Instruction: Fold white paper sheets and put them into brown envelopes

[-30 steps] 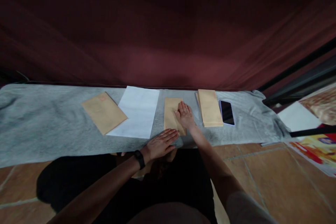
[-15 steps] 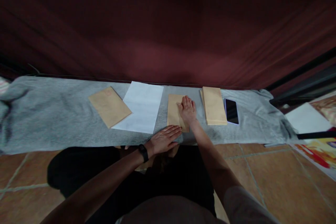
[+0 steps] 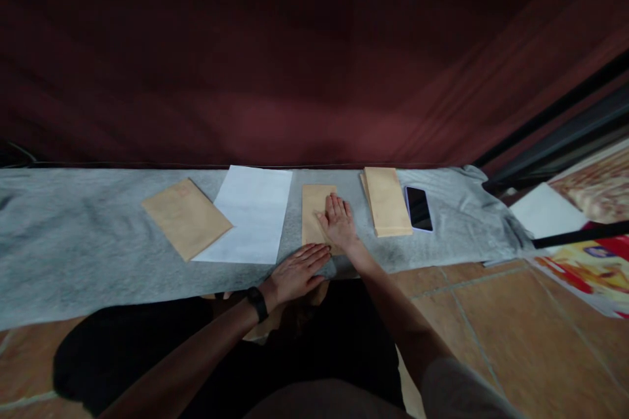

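A brown paper envelope [image 3: 311, 213] lies flat on the grey cloth in front of me. My right hand [image 3: 339, 221] rests flat on its right side, fingers stretched out and pointing away from me. At the envelope's near edge lies my left hand [image 3: 299, 270], palm down with its fingers extended; a dark band is on that wrist. Neither hand grips anything. Left of the envelope is a sheet of white paper [image 3: 255, 213], its lower left part covered by another brown envelope [image 3: 187, 217].
A stack of brown envelopes [image 3: 389, 201] lies to the right, beside a phone [image 3: 419, 208] with a dark screen. The grey cloth [image 3: 73, 236] covers a long narrow surface against a dark red hanging [image 3: 275, 124]. A colourful printed package [image 3: 590, 272] is at the far right.
The camera view has turned slightly, moving everything on the cloth a little left in the picture. My right hand sits slightly lower on the envelope; both hands remain flat.
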`<state>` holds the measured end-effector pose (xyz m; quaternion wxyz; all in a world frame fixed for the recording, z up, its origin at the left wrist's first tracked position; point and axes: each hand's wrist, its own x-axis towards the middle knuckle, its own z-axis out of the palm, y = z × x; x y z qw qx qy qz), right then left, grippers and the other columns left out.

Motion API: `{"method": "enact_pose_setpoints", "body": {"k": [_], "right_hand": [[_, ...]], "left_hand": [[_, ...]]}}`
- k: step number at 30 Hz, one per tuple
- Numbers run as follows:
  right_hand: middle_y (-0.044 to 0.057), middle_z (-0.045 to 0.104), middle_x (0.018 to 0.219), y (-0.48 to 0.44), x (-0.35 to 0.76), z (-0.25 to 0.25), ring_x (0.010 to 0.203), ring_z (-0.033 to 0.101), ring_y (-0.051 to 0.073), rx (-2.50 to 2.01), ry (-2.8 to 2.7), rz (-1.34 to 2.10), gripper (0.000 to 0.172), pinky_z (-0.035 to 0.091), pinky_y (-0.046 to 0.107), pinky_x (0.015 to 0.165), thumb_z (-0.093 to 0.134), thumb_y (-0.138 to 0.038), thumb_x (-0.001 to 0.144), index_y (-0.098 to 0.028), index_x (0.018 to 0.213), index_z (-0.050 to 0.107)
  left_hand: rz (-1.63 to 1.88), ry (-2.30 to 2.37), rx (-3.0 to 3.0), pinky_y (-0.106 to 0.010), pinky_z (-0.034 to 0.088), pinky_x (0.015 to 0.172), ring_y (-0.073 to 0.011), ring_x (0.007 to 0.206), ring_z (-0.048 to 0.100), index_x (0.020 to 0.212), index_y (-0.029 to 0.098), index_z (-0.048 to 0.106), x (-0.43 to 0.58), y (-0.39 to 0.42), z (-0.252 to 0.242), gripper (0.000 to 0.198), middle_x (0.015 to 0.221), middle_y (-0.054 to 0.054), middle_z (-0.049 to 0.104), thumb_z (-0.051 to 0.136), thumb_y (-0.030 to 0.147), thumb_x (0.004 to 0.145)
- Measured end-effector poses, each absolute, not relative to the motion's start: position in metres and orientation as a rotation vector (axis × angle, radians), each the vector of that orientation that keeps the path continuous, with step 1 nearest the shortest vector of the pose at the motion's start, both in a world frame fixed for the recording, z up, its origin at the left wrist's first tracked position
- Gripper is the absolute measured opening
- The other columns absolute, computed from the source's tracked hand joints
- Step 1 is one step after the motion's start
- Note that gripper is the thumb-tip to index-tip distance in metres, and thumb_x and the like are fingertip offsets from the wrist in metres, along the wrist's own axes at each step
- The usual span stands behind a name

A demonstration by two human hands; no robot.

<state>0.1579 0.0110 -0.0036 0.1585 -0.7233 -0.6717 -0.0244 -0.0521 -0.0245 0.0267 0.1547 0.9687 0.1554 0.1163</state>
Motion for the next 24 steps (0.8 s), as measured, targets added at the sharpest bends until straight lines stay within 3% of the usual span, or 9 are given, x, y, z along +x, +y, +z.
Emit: {"method": "enact_pose_setpoints", "body": {"k": [12, 24], "right_hand": [[0.021, 0.035, 0.162, -0.023, 0.152, -0.002, 0.154, 0.028, 0.027, -1.909, -2.058, -0.055, 0.061, 0.027, 0.048, 0.125, 0.035, -0.039, 0.108, -0.003, 0.156, 0.034], [0.017, 0.027, 0.166, -0.067, 0.144, 0.009, 0.155, 0.025, 0.025, -1.825, -2.165, 0.103, 0.066, 0.028, 0.048, 0.126, 0.038, -0.042, 0.106, -0.008, 0.161, 0.024]], "left_hand": [[0.353, 0.433, 2.800, -0.042, 0.036, 0.122, -0.0218, 0.143, 0.047, 0.145, 0.018, 0.051, -0.050, -0.024, 0.029, 0.050, 0.151, -0.010, 0.056, 0.054, 0.035, 0.099], [0.402, 0.453, 2.781, -0.044, 0.041, 0.120, -0.0229, 0.137, 0.055, 0.134, 0.016, 0.061, -0.053, -0.025, 0.023, 0.041, 0.138, -0.011, 0.066, 0.055, 0.037, 0.099]]}}
